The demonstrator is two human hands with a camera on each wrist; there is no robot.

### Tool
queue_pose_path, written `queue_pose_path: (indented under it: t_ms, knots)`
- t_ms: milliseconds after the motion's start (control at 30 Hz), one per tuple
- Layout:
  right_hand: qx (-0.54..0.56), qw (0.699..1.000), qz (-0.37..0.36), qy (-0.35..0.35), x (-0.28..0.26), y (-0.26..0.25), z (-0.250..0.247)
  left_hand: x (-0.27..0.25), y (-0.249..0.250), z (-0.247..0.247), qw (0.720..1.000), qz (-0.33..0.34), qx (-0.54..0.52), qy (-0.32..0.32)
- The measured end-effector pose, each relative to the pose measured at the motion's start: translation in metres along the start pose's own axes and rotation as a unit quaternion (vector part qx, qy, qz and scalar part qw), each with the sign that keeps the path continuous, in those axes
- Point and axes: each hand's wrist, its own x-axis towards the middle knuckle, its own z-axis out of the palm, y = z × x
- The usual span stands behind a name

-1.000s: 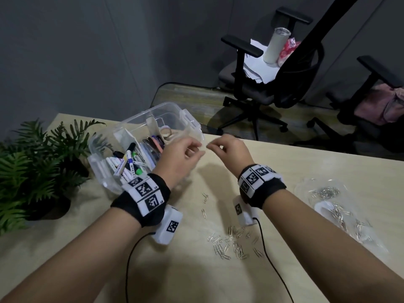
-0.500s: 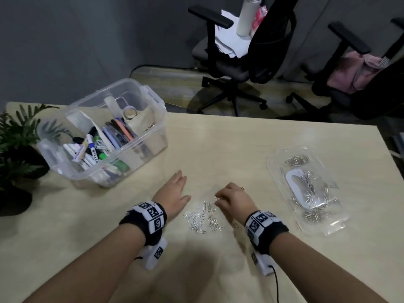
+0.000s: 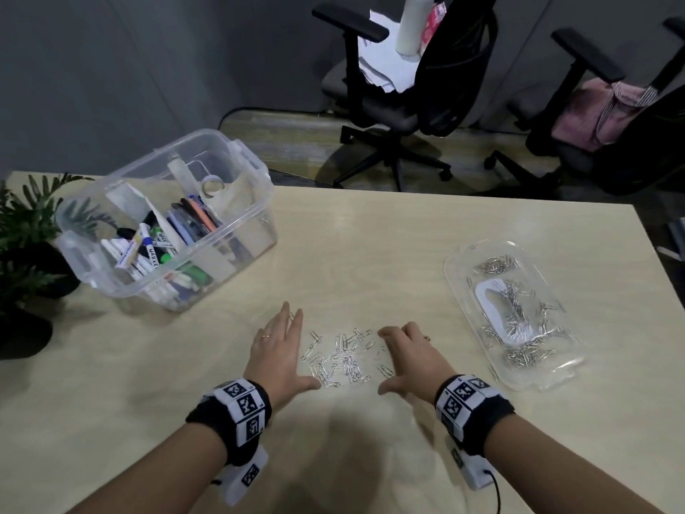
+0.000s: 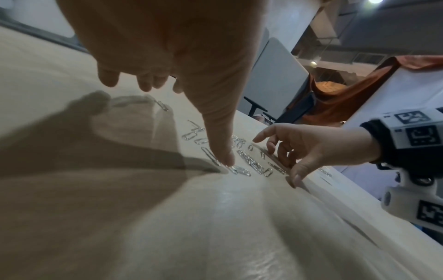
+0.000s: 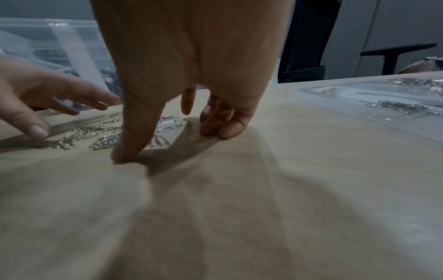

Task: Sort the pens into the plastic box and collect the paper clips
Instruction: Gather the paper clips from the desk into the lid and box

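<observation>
Several loose silver paper clips (image 3: 341,359) (image 4: 251,164) (image 5: 100,136) lie in a scattered patch on the tabletop. My left hand (image 3: 285,350) (image 4: 191,113) lies left of them, fingers straight, thumb tip on the table by the nearest clips. My right hand (image 3: 400,359) (image 5: 171,144) stands right of the patch, fingers bent with their tips and the thumb on the table, holding nothing. The clear plastic box (image 3: 237,231) (image 5: 59,47) at the back left holds markers and pens (image 3: 148,250). A clear shallow lid (image 3: 463,276) (image 5: 359,100) at the right holds more clips.
A potted plant (image 3: 26,254) stands at the table's left edge beside the box. Office chairs (image 3: 426,105) stand on the floor beyond the far edge. Bare tabletop (image 3: 370,254) stretches between the box, the lid and my hands.
Both hands came down from beside the box to the table. Over the last half second they spread apart and now flank the clips, left fingers straightened.
</observation>
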Motion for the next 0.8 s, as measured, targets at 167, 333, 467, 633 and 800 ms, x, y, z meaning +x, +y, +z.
queue_pose_path:
  t_ms: [167,333,467,633,800]
  knots:
    - [0.057,0.998,-0.011,0.002,0.012,-0.003,-0.002,0.004,0.009,0.012,0.999,0.046,-0.025,-0.010]
    - [0.119,0.992,-0.027,0.034,0.026,-0.022,0.001,0.004,0.017,0.021,0.990,0.121,-0.074,-0.027]
    - [0.117,0.992,-0.019,0.045,0.018,-0.012,-0.004,-0.001,0.004,0.016,0.995,0.063,-0.072,0.024]
    - [0.065,0.997,-0.033,-0.006,0.010,0.004,0.000,-0.003,-0.004,0.021,0.994,0.014,-0.111,-0.013]
    - [0.114,0.992,-0.025,0.044,0.024,-0.018,0.006,0.016,0.018,0.022,0.976,0.019,-0.215,-0.002]
